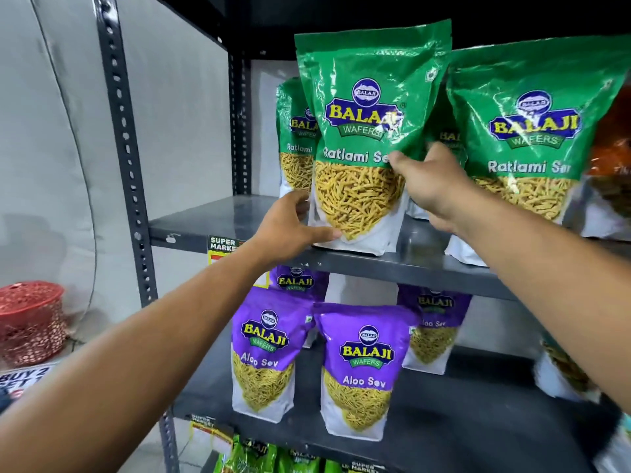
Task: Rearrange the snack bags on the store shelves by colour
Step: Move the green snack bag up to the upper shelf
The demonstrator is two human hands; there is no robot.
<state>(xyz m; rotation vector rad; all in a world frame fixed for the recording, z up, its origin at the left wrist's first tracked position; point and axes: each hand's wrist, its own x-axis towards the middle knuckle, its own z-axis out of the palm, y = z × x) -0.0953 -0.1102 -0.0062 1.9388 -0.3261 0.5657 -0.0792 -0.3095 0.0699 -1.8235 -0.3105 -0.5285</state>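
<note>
Both hands are up at the upper shelf (pixel 211 216), on the front green bag (pixel 362 138), which stands upright near the shelf's front edge. The left hand (pixel 293 223) cups the bag's lower left corner, at about 7 o'clock on the pack, thumb across the white base. The right hand (pixel 430 182) grips the bag's right edge at about 4 o'clock, thumb on the front just under the printed name, fingers gone behind.

Things crowd in close. Just behind, at 9 o'clock, another green bag (pixel 293 138) stands half covered. At 3 o'clock a third green bag (pixel 532 131) stands near the front edge, and the right forearm crosses its lower left corner. One more green pack shows in the gap between them, mostly hidden behind the right hand. At the far right edge something orange (pixel 611 148) is blurred; I cannot tell what it is.

The open room is on the left: bare grey shelf runs from the held bag out to the perforated upright post (pixel 126 148) at 9 o'clock, with a plain wall behind.

On the shelf below stand the purple bags (pixel 362 363), two in front and two further back, with bare shelf towards 4 o'clock. Bright green packs (pixel 252 455) peek up at 6 o'clock. A red basket (pixel 30 322) sits off at 8 o'clock, well apart from the rack.
</note>
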